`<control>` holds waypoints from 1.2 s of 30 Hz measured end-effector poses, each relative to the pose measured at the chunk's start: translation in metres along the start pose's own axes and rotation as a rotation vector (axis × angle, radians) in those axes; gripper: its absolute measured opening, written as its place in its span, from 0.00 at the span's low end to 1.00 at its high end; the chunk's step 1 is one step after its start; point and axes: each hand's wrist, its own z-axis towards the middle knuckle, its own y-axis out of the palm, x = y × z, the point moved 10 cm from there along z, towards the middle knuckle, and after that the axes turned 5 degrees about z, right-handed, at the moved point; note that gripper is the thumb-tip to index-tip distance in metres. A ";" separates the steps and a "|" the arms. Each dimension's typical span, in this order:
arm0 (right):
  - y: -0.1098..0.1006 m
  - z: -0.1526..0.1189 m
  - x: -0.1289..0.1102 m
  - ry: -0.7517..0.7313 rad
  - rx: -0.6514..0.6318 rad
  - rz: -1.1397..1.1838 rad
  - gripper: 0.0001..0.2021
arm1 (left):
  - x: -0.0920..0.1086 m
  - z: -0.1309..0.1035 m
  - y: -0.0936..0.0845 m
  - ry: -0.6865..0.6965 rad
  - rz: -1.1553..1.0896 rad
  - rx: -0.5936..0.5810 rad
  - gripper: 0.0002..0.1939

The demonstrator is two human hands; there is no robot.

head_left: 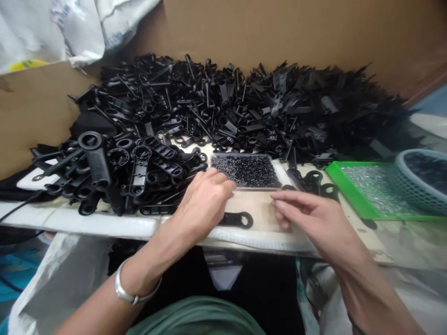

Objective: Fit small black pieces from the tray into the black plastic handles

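Observation:
My left hand (pixel 206 200) is closed, its fingers curled down and turned away, so whatever is in them is hidden. Under it lies a flat black plastic part with a ring end (pixel 240 219), at the front of the table. To the right, my right hand (pixel 310 214) holds thumb and forefinger close together in a pinch; anything between them is too small to make out. Just beyond both hands sits a shallow clear tray (pixel 244 188) filled with small dark pieces.
Behind the tray rises a large heap of black plastic parts (pixel 209 102) against cardboard (pixel 296 32). More black arm-shaped parts (pixel 98 163) are piled at left. At right stand a green tray (pixel 352 197) of small shiny pieces and a grey perforated basket (pixel 415 181).

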 end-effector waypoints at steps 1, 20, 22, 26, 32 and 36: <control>-0.002 -0.002 0.002 0.002 0.019 0.045 0.16 | 0.000 0.009 0.004 0.005 0.024 -0.027 0.09; -0.015 -0.021 0.020 0.043 0.037 0.158 0.13 | 0.017 0.098 0.059 0.078 0.136 -0.280 0.14; -0.015 -0.019 0.022 0.040 0.046 0.187 0.13 | 0.014 0.097 0.058 0.071 0.134 -0.284 0.13; -0.012 -0.015 0.022 0.062 0.050 0.336 0.13 | 0.012 0.096 0.059 0.060 0.120 -0.274 0.13; -0.001 -0.017 0.025 0.192 -0.030 0.610 0.13 | 0.009 0.096 0.059 0.051 0.039 -0.206 0.15; 0.002 -0.020 0.028 0.238 -0.054 0.662 0.12 | 0.004 0.095 0.050 0.026 -0.101 -0.128 0.13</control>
